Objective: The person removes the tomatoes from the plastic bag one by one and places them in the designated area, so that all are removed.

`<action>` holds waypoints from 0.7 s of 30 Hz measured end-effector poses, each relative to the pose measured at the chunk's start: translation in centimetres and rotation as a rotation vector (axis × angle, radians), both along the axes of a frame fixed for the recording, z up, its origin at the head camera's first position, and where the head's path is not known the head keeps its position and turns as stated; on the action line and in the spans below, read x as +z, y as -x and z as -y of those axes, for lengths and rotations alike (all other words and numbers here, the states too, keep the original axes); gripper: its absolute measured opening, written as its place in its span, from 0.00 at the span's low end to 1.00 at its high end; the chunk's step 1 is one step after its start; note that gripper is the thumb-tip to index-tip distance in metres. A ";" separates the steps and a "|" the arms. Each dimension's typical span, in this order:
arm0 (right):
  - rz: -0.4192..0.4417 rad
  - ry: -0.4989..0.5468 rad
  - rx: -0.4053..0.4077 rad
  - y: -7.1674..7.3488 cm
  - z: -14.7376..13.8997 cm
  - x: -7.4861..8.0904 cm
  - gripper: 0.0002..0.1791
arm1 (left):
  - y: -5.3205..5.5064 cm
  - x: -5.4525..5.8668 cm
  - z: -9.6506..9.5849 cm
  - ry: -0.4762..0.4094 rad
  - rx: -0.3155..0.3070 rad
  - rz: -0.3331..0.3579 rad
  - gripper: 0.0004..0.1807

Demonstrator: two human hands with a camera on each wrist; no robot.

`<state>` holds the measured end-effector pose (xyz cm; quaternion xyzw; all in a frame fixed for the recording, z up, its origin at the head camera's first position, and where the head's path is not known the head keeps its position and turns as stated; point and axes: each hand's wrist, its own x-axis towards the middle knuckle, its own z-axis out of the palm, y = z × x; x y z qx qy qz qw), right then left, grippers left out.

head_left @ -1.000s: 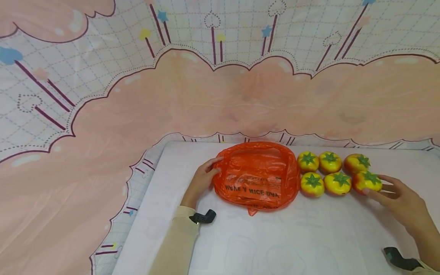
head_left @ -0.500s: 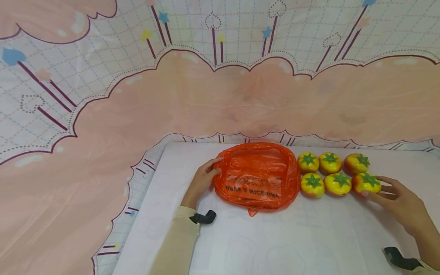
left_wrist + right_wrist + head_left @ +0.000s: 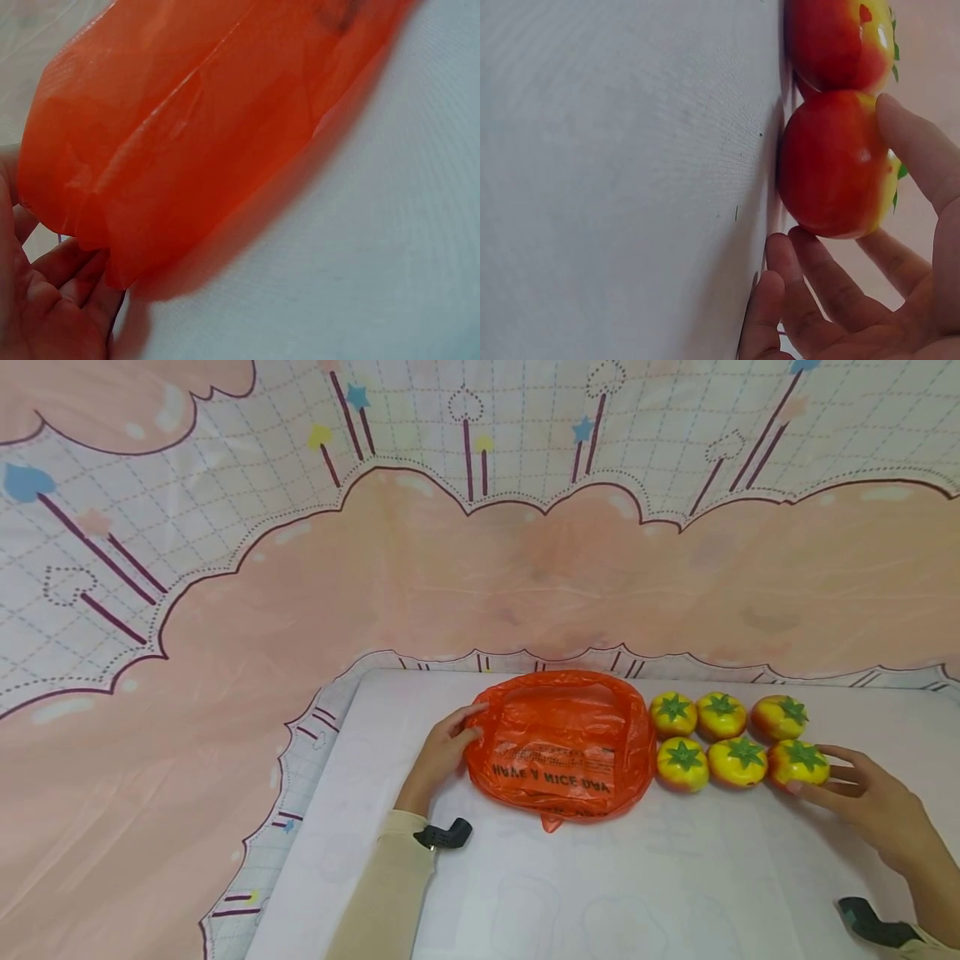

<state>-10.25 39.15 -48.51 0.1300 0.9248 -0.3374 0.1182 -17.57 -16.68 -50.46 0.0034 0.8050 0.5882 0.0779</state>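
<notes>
An orange-red plastic bag lies open on the white table. My left hand holds its left edge; in the left wrist view the bag's rim lies between the thumb side and the fingers. To the right of the bag stand several red-and-yellow toy tomatoes with green star-shaped leaves, in two rows. My right hand is around the right side of the front-row end tomato. In the right wrist view the thumb is against that tomato and the fingertips are at its opposite side.
The back-row end tomato stands just behind the held one. Other tomatoes are close to the bag's right edge. A patterned cloth hangs behind the white table. Both wrists wear black camera mounts.
The front-row end tomato has settled from a slight tilt to a more upright stance, and shifted slightly left and down with my right hand. My left hand and the bag stay still.
</notes>
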 end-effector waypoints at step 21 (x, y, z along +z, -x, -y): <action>-0.009 0.014 0.009 -0.1 -0.2 -0.2 0.57 | 0.0 0.0 -0.1 -0.017 0.007 0.005 0.21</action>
